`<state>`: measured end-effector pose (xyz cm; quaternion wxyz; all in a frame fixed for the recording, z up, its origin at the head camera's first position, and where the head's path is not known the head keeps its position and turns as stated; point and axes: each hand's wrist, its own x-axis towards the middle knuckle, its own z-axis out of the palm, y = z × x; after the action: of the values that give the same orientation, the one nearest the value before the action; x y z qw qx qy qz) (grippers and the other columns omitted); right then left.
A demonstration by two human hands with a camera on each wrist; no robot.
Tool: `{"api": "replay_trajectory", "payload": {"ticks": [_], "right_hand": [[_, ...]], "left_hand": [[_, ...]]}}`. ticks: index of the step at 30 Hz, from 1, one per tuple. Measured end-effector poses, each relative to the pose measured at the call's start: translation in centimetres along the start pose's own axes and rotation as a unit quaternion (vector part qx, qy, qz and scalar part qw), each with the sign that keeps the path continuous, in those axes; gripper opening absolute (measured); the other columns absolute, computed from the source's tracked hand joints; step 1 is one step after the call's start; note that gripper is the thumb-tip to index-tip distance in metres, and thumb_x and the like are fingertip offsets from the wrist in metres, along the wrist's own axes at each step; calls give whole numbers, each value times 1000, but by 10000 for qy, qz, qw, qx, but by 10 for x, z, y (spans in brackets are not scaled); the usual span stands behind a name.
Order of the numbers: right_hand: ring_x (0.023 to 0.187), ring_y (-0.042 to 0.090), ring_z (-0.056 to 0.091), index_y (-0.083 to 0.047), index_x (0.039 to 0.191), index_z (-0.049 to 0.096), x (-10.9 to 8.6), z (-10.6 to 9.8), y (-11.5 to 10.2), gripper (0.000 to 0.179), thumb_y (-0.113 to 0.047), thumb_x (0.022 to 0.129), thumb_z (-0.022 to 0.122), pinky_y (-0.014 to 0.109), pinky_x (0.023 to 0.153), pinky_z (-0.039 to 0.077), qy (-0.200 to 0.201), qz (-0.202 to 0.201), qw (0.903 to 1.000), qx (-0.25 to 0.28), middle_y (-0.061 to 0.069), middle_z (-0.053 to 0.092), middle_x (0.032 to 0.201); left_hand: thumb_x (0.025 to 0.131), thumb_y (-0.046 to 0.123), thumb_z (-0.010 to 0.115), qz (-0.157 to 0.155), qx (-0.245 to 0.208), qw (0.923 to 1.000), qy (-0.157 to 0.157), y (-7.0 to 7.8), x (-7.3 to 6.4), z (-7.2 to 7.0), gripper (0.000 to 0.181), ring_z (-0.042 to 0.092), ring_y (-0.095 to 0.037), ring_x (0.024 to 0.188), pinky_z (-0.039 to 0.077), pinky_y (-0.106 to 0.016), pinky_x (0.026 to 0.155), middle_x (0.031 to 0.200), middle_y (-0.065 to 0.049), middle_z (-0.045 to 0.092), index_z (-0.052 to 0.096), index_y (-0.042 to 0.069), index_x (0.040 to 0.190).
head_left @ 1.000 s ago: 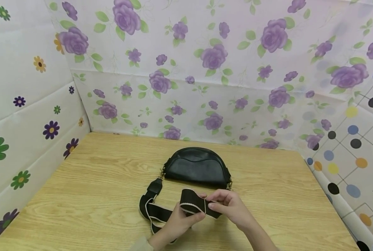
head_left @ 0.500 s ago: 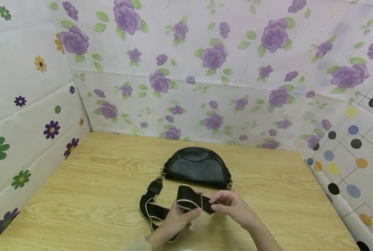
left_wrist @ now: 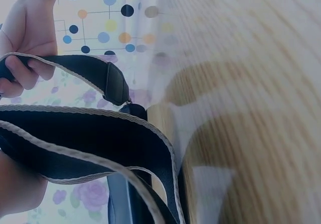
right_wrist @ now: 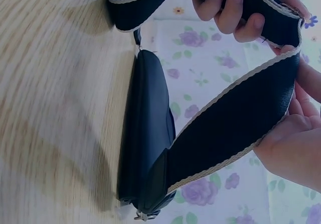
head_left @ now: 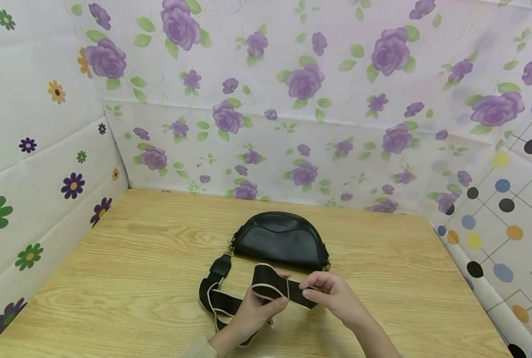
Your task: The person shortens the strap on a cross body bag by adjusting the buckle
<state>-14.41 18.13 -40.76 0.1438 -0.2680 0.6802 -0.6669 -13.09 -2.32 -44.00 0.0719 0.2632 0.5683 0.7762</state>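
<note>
A black shoulder strap [head_left: 266,282] with pale edging is raised off the table in a loop between both hands. My left hand [head_left: 258,314] grips the loop, thumb in front and fingers curled behind, beside a thin metal slider [head_left: 287,288]. To its right, my right hand [head_left: 335,298] pinches the strap between thumb and fingers. In the right wrist view the strap [right_wrist: 235,118] runs from my right hand [right_wrist: 293,143] down to the bag's end. The black half-moon handbag [head_left: 279,243] lies just beyond both hands.
The strap's other length lies folded on the wooden table [head_left: 136,278] at left, joined to the bag by a leather tab [head_left: 221,266] and gold-coloured clip [head_left: 231,247]. A floral cloth [head_left: 266,124] hangs behind the table, with patterned cloths at both sides.
My left hand has shifted slightly left and up with the strap loop. The right hand has moved a little right since half a second ago, and the bag has slid very slightly toward me.
</note>
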Motion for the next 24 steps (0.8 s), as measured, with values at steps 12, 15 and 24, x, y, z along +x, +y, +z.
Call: {"api": "replay_trajectory", "payload": {"ticks": [12,15,24], "right_hand": [[77,6,56,8,93,59,3,7,-2,13,-3,86,57,20,66,45,159,-84,9998,-25,-4,63,88],[77,7,55,15,93,55,3,9,-2,19,-3,86,57,20,66,45,204,-74,9998,-44,-4,63,88],[76,6,55,18,93,53,4,12,-3,23,-3,85,58,20,65,45,363,-6,9993,-66,-5,63,88]], "left_hand": [[87,6,58,212,125,9997,-3,-2,-1,0,40,53,-14,100,43,-25,82,120,-25,44,42,-7,121],[87,8,59,212,214,9995,-4,-3,-1,0,40,53,-14,99,43,-26,82,119,-27,45,43,-8,121],[86,9,59,114,248,9996,22,-3,-2,-1,41,52,-14,102,42,-26,84,121,-27,44,44,-7,121]]}}
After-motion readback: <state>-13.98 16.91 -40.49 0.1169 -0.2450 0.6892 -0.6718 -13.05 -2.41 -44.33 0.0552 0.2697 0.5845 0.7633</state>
